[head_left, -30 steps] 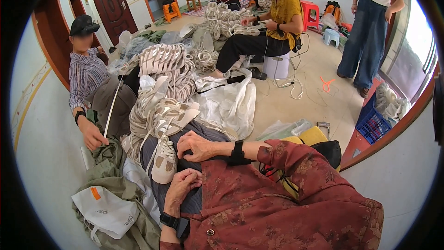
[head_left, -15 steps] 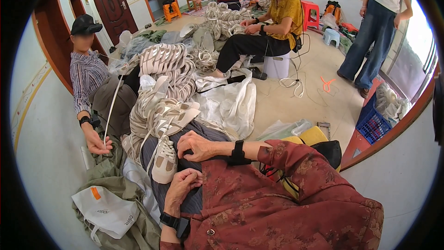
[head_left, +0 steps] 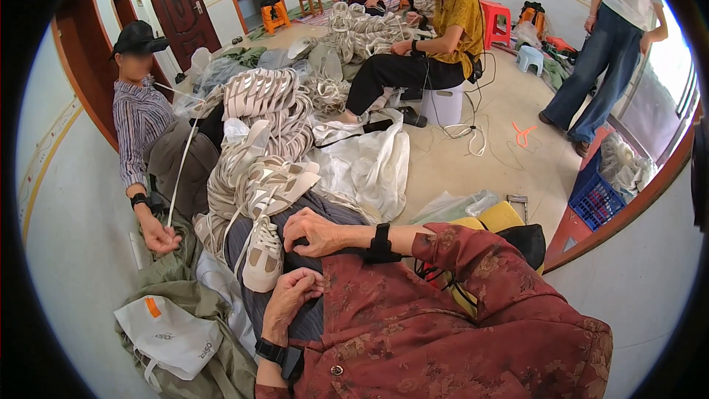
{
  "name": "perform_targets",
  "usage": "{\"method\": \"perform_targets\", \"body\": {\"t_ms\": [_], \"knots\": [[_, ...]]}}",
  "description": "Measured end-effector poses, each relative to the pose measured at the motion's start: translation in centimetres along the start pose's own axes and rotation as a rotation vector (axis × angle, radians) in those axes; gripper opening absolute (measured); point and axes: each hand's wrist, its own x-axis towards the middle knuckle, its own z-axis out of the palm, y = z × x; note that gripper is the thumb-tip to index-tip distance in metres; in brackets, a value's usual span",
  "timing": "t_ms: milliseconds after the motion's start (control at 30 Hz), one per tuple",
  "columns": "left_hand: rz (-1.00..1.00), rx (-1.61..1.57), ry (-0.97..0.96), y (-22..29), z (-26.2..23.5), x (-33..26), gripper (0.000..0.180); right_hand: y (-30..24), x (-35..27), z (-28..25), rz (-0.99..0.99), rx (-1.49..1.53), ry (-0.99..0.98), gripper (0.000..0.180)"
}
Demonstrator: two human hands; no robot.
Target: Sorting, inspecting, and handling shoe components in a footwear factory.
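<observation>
My left hand (head_left: 295, 296) lies in my lap at the jacket's front edge, fingers curled and pressed together, with nothing visible in them. My right hand (head_left: 313, 233) rests above it on the dark striped trousers (head_left: 247, 303), its fingers bent inward around nothing that shows. Just left of both hands is a beige and brown laced shoe upper (head_left: 263, 255), toe pointing toward me. Neither hand visibly grips it. More white and tan uppers (head_left: 273, 185) are heaped right behind it, over my knees.
At left, a person in a striped shirt (head_left: 140, 133) holds a pale cord (head_left: 181, 170). A white bag (head_left: 170, 336) lies on green cloth. Beyond the heap, a person in yellow (head_left: 454, 18) sits on a white stool (head_left: 442, 106). A blue crate (head_left: 594, 192) stands at right.
My hands and the shoe upper stay put. The striped-shirt person's hand has closed and shifted slightly. At the back, the red-shirted person's arms have come in; the standing person has moved slightly right.
</observation>
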Motion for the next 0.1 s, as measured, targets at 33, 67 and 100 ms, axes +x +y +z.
{"method": "perform_targets", "body": {"t_ms": [33, 67, 100], "knots": [[-0.001, -0.001, 0.000, 0.05, 0.06, -0.01, 0.021, 0.03, -0.01, -0.02, -0.002, -0.001, -0.001, 0.013], [-0.004, 0.001, 0.001, -0.04, -0.01, 0.05, 0.021, 0.06, -0.03, -0.04, -0.003, -0.003, -0.003, 0.014], [-0.007, 0.003, 0.004, -0.18, -0.15, 0.11, 0.022, 0.04, 0.00, 0.00, -0.004, -0.002, -0.003, 0.014]]}}
